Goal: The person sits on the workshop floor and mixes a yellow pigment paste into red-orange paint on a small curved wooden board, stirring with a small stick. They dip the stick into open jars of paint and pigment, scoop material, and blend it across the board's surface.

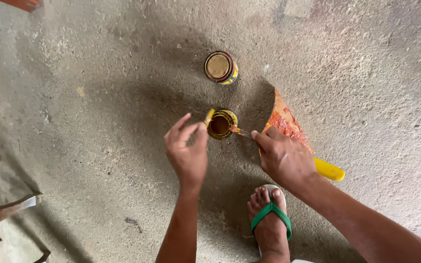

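- At the far left edge, rusty brown metal pieces (3,212) lie on the concrete floor (88,146), well apart from the hands and out of the way
- The left hand (187,152) hovers just left of the open tin; its thumb and forefinger pinch a small yellowish piece (209,117) at the tin's rim, the other fingers loosely spread. If the pinch slackens, that piece could fall into the brown liquid
- The small open tin (221,124) stands upright on the floor between the two hands, brown liquid showing inside. It looks light and nothing presses it down, so a sideways push at the rim could tip it and spill it
- Beyond it a second tin (220,67) stands with its lid on, apart from the first and clear of the hands
- The right hand (283,158) is closed around a thin tool (240,131) whose paint-smeared tip rests on the open tin's rim; levering hard there could skid or upset the tin
- Under that hand lies a paint-stained scraper with a yellow handle (328,169)
- A foot in a green-strapped sandal (270,219) stands near; a spill could reach it
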